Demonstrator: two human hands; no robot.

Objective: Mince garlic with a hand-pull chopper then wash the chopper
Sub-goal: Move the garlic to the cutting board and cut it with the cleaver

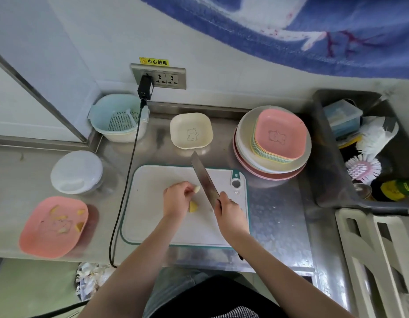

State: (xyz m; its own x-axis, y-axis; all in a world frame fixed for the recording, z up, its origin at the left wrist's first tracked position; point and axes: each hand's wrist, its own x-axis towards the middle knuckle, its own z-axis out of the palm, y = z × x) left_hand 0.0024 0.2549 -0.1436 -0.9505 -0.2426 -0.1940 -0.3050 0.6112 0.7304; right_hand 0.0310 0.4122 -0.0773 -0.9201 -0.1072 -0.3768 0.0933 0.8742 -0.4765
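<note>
Bystanders on a steel counter

A cream dish (191, 131) sits behind the board, a stack of plates (272, 143) topped by a pink dish to its right. A colander (119, 118) stands in the back left corner under a wall socket (158, 76), whose black cable (125, 191) runs off the front edge. Brushes (369, 154) lie in the sink (332, 180).

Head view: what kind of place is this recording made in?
Most likely a small kitchen work area: a steel counter holds a cutting board and stacked plates, and a sink with scrub brushes sits alongside.
</note>
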